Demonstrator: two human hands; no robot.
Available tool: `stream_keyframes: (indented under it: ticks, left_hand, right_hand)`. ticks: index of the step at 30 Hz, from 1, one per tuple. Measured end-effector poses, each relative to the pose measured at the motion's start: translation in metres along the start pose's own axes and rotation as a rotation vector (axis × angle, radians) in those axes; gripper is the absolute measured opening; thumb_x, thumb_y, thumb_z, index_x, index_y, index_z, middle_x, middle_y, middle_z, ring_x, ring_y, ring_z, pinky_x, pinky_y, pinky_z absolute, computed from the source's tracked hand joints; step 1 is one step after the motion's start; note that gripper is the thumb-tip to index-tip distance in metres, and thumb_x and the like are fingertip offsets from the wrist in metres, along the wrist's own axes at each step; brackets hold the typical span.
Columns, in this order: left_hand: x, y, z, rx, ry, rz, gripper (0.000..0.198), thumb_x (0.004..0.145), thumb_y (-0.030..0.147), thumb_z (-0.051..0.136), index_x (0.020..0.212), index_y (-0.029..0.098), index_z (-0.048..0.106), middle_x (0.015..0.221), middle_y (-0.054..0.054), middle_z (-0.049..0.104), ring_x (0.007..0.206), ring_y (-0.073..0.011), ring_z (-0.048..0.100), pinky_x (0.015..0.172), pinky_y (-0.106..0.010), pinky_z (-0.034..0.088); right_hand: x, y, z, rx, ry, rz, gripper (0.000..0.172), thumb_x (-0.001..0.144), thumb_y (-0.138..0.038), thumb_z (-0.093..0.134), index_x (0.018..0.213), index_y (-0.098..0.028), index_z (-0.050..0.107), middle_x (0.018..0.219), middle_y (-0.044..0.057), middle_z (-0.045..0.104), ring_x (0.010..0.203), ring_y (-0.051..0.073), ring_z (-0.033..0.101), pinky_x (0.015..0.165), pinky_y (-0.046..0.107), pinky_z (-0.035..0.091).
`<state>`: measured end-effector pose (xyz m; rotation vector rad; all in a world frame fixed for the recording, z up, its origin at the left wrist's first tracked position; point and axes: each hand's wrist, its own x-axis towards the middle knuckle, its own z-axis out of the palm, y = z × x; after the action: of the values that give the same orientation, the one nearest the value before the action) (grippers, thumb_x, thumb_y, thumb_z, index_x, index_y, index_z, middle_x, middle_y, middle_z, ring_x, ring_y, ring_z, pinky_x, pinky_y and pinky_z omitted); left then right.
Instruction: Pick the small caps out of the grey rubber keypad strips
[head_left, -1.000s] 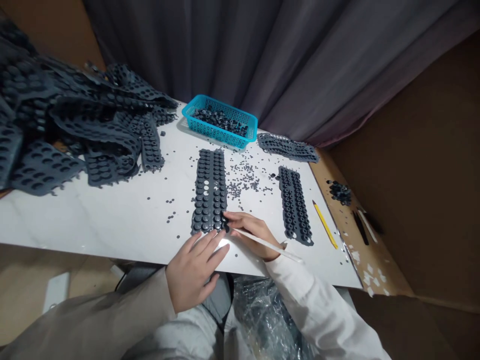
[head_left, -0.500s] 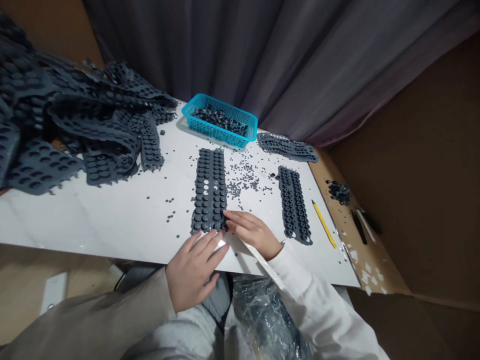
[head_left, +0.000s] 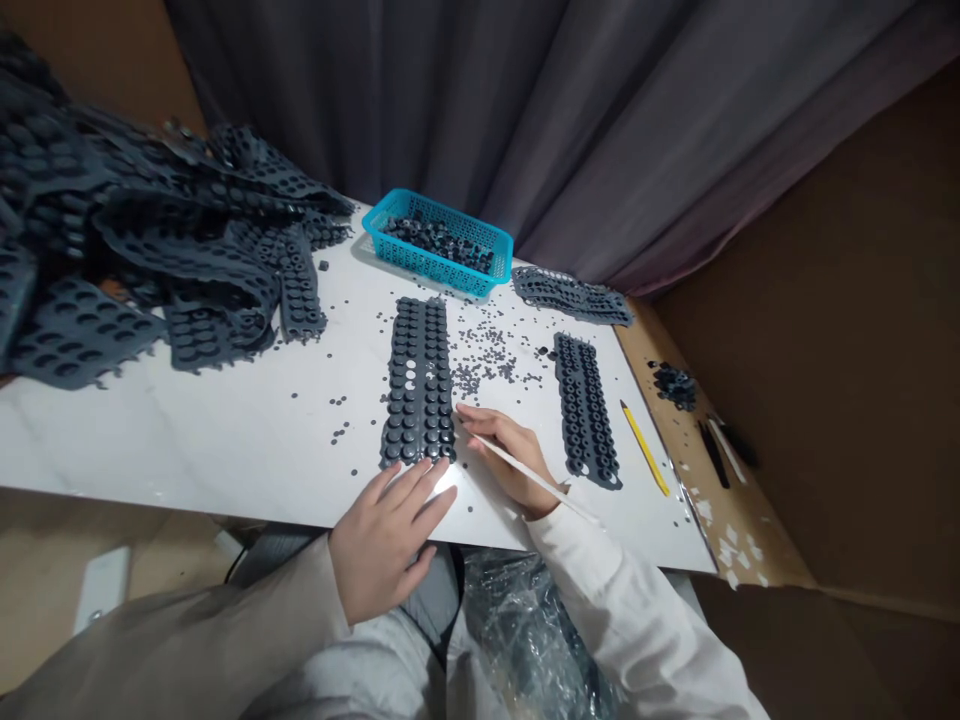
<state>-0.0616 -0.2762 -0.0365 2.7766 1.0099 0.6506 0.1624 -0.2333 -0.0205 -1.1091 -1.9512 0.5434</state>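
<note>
A dark grey rubber sheet with rows of round raised caps (head_left: 409, 410) lies lengthwise before me, with a few holes through it near the middle. At its near edge rest the outstretched fingertips of my left hand (head_left: 390, 540), palm down, fingers apart. My right hand (head_left: 517, 455) is closed around a thin white stick (head_left: 536, 478), just right of the sheet's lower corner. The stick slants down towards my right sleeve; its working tip is hard to make out. Small dark round bits (head_left: 487, 355) are scattered to the right of the sheet.
A second studded sheet (head_left: 585, 410) and a yellow cutter-like tool (head_left: 645, 450) lie to the right. At the back stands a blue basket (head_left: 437, 262) of small dark pieces, beside another strip (head_left: 571, 295). A big heap of grey sheets (head_left: 135, 250) fills the left.
My right hand has drawn slightly away from the sheet's lower right corner, and the white stick has swung to a flatter slant. My left hand has stayed in place.
</note>
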Motion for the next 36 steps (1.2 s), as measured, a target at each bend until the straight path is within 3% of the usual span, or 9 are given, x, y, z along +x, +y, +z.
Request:
stream_keyframes:
  ticks: [4, 11, 13, 18, 22, 29, 34, 36]
  left_hand:
    - [-0.0002, -0.0015, 0.001, 0.002, 0.001, 0.015, 0.048, 0.084, 0.039, 0.06, 0.129, 0.023, 0.057, 0.145, -0.007, 0.05, 0.13, -0.0241, 0.045, 0.109, -0.039, 0.025]
    - [-0.0003, -0.0017, 0.0004, -0.001, -0.002, 0.014, 0.047, 0.084, 0.038, 0.059, 0.128, 0.023, 0.058, 0.145, -0.007, 0.05, 0.129, -0.0245, 0.046, 0.109, -0.039, 0.026]
    - [-0.0002, -0.0018, 0.0004, -0.013, 0.003, 0.013, 0.047, 0.084, 0.038, 0.059, 0.128, 0.022, 0.058, 0.145, -0.007, 0.05, 0.129, -0.0243, 0.047, 0.109, -0.039, 0.025]
    - [-0.0006, -0.0011, 0.0008, -0.018, -0.002, -0.003, 0.045, 0.085, 0.039, 0.059, 0.127, 0.023, 0.059, 0.141, -0.007, 0.054, 0.129, -0.0243, 0.047, 0.11, -0.04, 0.024]
    - [-0.0001, 0.0003, 0.0004, -0.018, -0.005, -0.016, 0.044, 0.085, 0.038, 0.059, 0.126, 0.022, 0.06, 0.14, -0.008, 0.055, 0.129, -0.0243, 0.047, 0.109, -0.04, 0.025]
    - [0.0008, -0.0005, -0.0002, -0.02, 0.002, 0.001, 0.044, 0.085, 0.039, 0.058, 0.126, 0.022, 0.059, 0.143, -0.007, 0.053, 0.128, -0.0244, 0.048, 0.109, -0.04, 0.026]
    - [-0.0002, -0.0009, 0.0006, -0.019, -0.012, -0.002, 0.047, 0.084, 0.039, 0.059, 0.129, 0.023, 0.057, 0.147, -0.006, 0.049, 0.13, -0.0242, 0.046, 0.11, -0.04, 0.026]
    - [-0.0005, -0.0011, 0.001, -0.012, -0.011, 0.002, 0.047, 0.085, 0.039, 0.059, 0.129, 0.023, 0.057, 0.146, -0.006, 0.049, 0.129, -0.0241, 0.046, 0.11, -0.039, 0.026]
  right_hand:
    - [0.0, -0.0043, 0.0014, 0.116, -0.112, -0.031, 0.014, 0.092, -0.027, 0.058, 0.101, -0.019, 0.065, 0.118, 0.016, 0.069, 0.113, 0.022, 0.066, 0.095, 0.039, 0.055]
    - [0.0008, -0.002, 0.0002, 0.062, -0.144, -0.084, 0.013, 0.092, -0.024, 0.058, 0.1, -0.017, 0.065, 0.115, 0.016, 0.071, 0.114, 0.021, 0.065, 0.096, 0.039, 0.055]
    - [0.0006, -0.0003, -0.0002, -0.017, -0.169, -0.133, 0.013, 0.092, -0.022, 0.057, 0.101, -0.017, 0.065, 0.116, 0.016, 0.071, 0.116, 0.021, 0.064, 0.098, 0.039, 0.055]
    - [-0.0001, 0.0005, -0.0023, -0.387, -0.212, -0.414, 0.018, 0.093, -0.016, 0.055, 0.108, -0.013, 0.063, 0.121, 0.018, 0.068, 0.119, 0.023, 0.062, 0.098, 0.037, 0.057]
    - [-0.0005, -0.0027, -0.0032, -0.535, -0.25, -0.457, 0.02, 0.093, -0.013, 0.053, 0.111, -0.011, 0.062, 0.125, 0.019, 0.066, 0.12, 0.024, 0.062, 0.097, 0.037, 0.057]
    - [0.002, -0.0002, -0.0027, -0.501, -0.187, -0.347, 0.021, 0.094, -0.014, 0.051, 0.113, -0.014, 0.061, 0.127, 0.019, 0.065, 0.119, 0.024, 0.062, 0.097, 0.04, 0.057]
    - [0.003, -0.0011, -0.0021, -0.233, 0.007, -0.069, 0.016, 0.095, -0.021, 0.051, 0.105, -0.019, 0.063, 0.125, 0.016, 0.066, 0.117, 0.021, 0.063, 0.098, 0.038, 0.055]
    - [0.0032, -0.0034, -0.0007, -0.075, 0.013, -0.013, 0.014, 0.094, -0.026, 0.053, 0.102, -0.02, 0.063, 0.125, 0.016, 0.066, 0.12, 0.022, 0.062, 0.1, 0.04, 0.053]
